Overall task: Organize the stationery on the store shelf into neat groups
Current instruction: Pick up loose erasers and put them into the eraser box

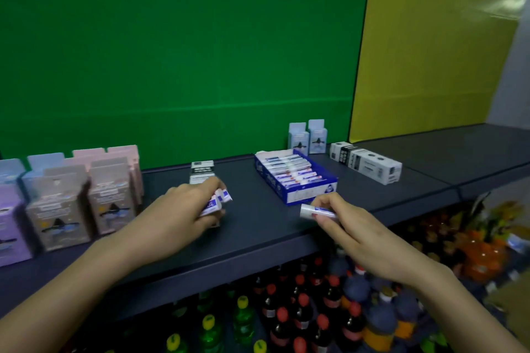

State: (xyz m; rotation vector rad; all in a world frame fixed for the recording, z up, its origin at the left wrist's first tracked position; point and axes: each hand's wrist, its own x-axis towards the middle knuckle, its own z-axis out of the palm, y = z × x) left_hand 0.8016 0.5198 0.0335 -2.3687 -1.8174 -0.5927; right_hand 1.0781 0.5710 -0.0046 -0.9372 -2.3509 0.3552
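Observation:
My left hand (pixel 183 209) grips a small bunch of white-and-blue erasers (pixel 215 201) just above the dark shelf (pixel 258 226). It hovers over a black-and-white carton (pixel 201 171) lying behind it. My right hand (pixel 341 218) pinches a single white-and-blue eraser (pixel 311 212) in front of the open blue tray (pixel 301 192), which is filled with rows of the same erasers. A long black-and-white box (pixel 365 162) lies to the tray's right.
Pastel boxes (pixel 66 198) in pink, grey, purple and blue stand grouped at the shelf's left. Two pale blue boxes (pixel 307 136) stand at the back against the green panel. Bottled drinks (pixel 301 312) fill the shelf below.

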